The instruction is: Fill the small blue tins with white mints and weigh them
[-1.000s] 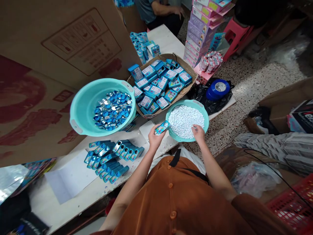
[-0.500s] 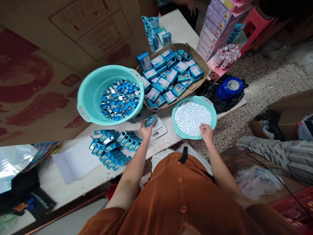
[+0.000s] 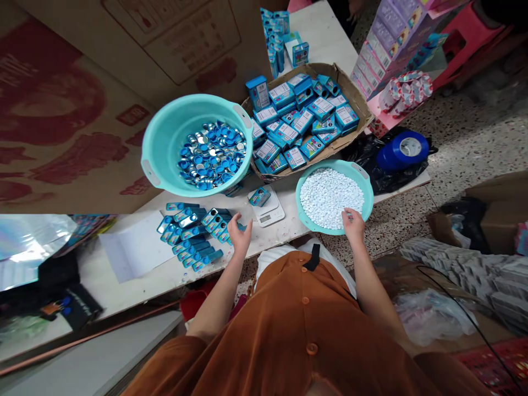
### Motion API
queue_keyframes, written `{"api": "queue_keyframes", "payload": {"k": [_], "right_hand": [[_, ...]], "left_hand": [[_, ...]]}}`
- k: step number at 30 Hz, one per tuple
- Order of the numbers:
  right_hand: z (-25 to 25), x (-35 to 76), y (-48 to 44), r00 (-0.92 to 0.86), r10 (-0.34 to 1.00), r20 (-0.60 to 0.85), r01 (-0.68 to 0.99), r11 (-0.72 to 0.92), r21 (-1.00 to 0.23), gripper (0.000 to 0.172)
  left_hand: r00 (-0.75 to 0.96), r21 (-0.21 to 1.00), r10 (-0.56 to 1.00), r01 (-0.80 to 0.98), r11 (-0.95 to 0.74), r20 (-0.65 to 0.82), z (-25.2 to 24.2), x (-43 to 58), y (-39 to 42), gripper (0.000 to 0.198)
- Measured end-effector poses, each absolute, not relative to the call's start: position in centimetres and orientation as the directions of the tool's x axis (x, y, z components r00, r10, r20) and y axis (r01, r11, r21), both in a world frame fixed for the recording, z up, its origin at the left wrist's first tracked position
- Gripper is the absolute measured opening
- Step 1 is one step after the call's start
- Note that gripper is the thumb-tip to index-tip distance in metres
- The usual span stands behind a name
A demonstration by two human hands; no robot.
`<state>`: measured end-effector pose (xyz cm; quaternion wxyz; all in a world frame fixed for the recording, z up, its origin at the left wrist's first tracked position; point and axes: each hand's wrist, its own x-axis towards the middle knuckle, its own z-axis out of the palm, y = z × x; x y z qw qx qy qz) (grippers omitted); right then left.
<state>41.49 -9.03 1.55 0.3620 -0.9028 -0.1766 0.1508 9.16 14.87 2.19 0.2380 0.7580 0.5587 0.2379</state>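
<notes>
My left hand [image 3: 240, 236], thumb and fingers apart, is beside the right end of the rows of blue tins [image 3: 193, 242] on the table. On a white digital scale [image 3: 272, 216] rests one blue tin [image 3: 259, 197], apart from that hand. My right hand [image 3: 353, 226] is at the near rim of a turquoise bowl [image 3: 368, 204] filled with small white tablets [image 3: 330, 195]. Its fingertips are pressed together over the tablets; whatever they hold is too small to make out.
A larger turquoise basin [image 3: 154, 143] holds blue and silver caps [image 3: 212, 154]. Behind the scale, a cut-down cardboard box [image 3: 365, 113] is heaped with blue tins. A big carton [image 3: 74, 110] stands at left. Blue tape [image 3: 402, 151] lies on black plastic at right.
My left hand has let go of the blue tin, which now sits on the scale, and has moved left to the tin rows. My right hand stays at the tablets. The view has shifted slightly.
</notes>
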Motion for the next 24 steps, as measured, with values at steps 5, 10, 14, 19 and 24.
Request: {"api": "queue_keyframes", "payload": {"k": [5, 10, 14, 19, 24], "right_hand": [[1.4, 41.4, -8.6, 0.890, 0.434, -0.139, 0.214, -0.667, -0.714, 0.038], [1.3, 41.5, -8.5, 0.878, 0.459, -0.135, 0.236, -0.660, -0.713, 0.037], [1.5, 41.6, -8.6, 0.876, 0.462, -0.135, 0.239, -0.661, -0.711, 0.038], [1.7, 41.4, -9.0, 0.887, 0.441, -0.140, 0.226, -0.676, -0.701, 0.039], [1.6, 40.8, -8.8, 0.864, 0.490, -0.120, 0.288, -0.674, -0.680, 0.035]], "left_hand": [[0.193, 0.622, 0.980, 0.761, -0.182, 0.051, 2.3, 7.1, 14.1, 0.032], [0.206, 0.617, 0.976, 0.761, -0.201, 0.065, 2.8, 7.6, 14.6, 0.029], [0.236, 0.600, 0.968, 0.764, -0.236, 0.080, 3.3, 8.4, 15.1, 0.030], [0.241, 0.621, 0.966, 0.745, -0.244, 0.090, 3.2, 9.0, 15.9, 0.031], [0.271, 0.634, 0.959, 0.727, -0.263, 0.087, 2.8, 9.5, 16.3, 0.029]]}}
